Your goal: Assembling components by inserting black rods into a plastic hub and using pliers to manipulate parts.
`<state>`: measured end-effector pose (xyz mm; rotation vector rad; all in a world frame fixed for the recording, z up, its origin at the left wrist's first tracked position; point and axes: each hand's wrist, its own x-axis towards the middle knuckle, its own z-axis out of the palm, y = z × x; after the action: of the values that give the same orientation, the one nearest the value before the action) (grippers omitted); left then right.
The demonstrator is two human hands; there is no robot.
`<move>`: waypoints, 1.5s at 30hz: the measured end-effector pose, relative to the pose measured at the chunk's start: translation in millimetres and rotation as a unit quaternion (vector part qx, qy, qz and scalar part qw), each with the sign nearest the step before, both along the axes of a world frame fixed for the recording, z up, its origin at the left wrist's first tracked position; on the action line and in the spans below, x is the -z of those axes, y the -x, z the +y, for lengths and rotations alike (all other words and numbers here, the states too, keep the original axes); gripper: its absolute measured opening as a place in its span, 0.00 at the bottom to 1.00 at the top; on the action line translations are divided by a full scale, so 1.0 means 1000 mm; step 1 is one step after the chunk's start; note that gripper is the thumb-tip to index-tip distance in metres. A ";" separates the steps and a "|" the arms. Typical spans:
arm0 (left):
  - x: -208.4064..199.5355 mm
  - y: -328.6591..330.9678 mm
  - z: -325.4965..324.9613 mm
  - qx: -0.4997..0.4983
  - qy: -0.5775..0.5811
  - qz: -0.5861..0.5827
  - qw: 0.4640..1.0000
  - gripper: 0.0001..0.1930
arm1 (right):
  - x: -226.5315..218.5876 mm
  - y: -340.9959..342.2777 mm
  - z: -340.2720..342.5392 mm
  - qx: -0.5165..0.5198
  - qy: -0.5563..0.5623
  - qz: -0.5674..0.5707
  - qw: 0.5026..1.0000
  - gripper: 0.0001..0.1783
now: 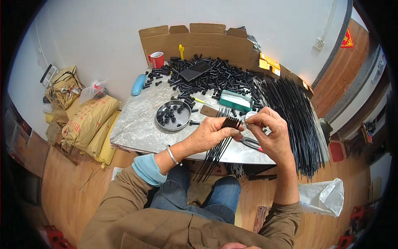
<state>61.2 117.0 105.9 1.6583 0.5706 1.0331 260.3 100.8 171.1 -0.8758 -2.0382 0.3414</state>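
Observation:
My left hand (209, 133) is closed around a fanned bundle of thin black rods (212, 162). Their pale, thin ends stick up past the fingers, and the long ends hang down over the table's near edge. Close to the right of the bundle, my right hand (271, 129) has thumb and forefinger pinched together. What the pinch holds is too small to make out. A small white round thing (250, 114) shows just behind those fingertips; I cannot tell whether they touch it. Pliers (250, 143) with a red grip lie beneath, partly hidden by the right hand.
A round metal tray (159, 122) with small black parts stands left on the table (134, 124). Behind are a heap of black bolt-like pieces (226, 74), a dark flat device (195, 71), a red mug (157, 60) and a green box (236, 100). Long black rods (294, 128) cover the right side.

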 end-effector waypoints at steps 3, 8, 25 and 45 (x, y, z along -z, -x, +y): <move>0.000 0.002 0.001 0.006 -0.004 0.023 1.000 0.11 | -0.007 0.000 0.000 0.005 -0.071 -0.084 0.994 0.06; -0.004 0.002 0.002 0.024 -0.021 0.038 0.999 0.11 | 0.002 0.000 0.004 -0.024 0.001 -0.015 1.000 0.08; -0.013 0.012 0.015 0.030 -0.141 0.134 0.980 0.09 | 0.008 0.018 0.013 -0.052 0.028 0.028 0.998 0.06; 0.103 0.018 0.009 -0.067 -0.356 0.360 0.860 0.38 | 0.009 0.054 0.021 -0.021 -0.067 -0.026 0.997 0.03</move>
<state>43.5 125.8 3.0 2.7425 0.8528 0.7199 206.8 121.8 162.2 -0.7669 -2.1044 0.2039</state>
